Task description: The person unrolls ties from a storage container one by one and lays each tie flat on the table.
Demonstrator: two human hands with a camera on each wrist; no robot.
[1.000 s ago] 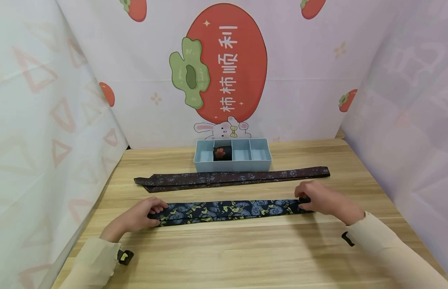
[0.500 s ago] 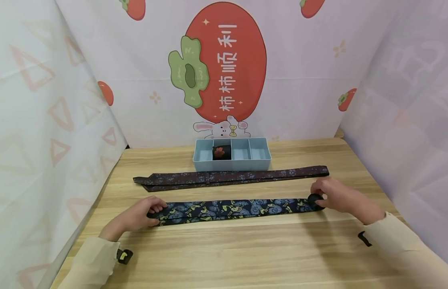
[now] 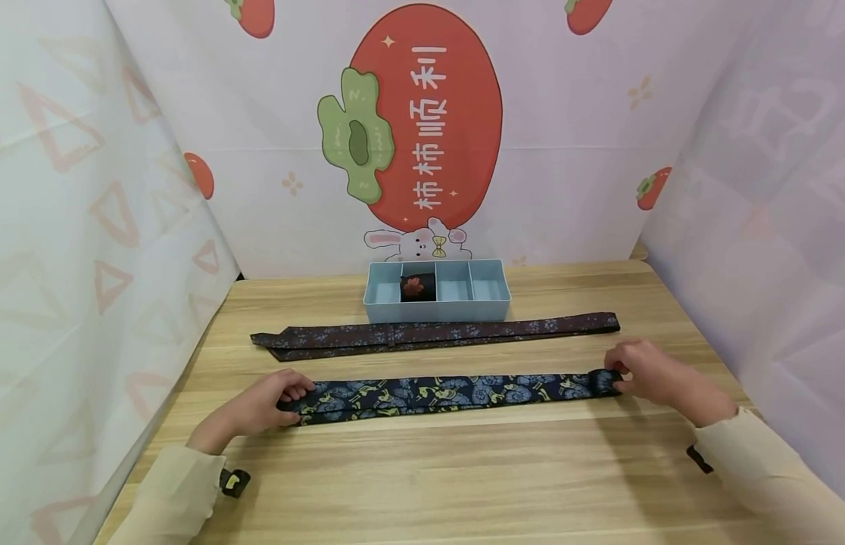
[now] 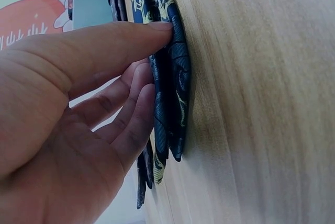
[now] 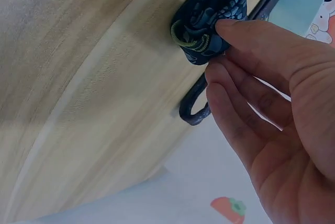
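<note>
A navy necktie [image 3: 450, 394] with blue flowers and yellow figures lies stretched flat across the wooden table, doubled along its length. My left hand [image 3: 269, 403] pinches its left end between thumb and fingers; in the left wrist view the thumb [image 4: 141, 34] lies over the layered cloth. At the other end, the tie is turned over into a small coil [image 5: 209, 22]. My right hand [image 3: 650, 376] holds this coil, the thumb on its near face and the fingers behind it.
A second necktie [image 3: 463, 332], dark maroon with small blue flowers, lies behind the first. Beyond it stands a light blue box [image 3: 436, 311] with several compartments; one holds a rolled black tie [image 3: 419, 288] with a red flower. Printed cloth hangs around the table.
My right hand has moved to the right along with the navy tie's right end, where a coil now shows more clearly. My left hand has stayed at the left end.
</note>
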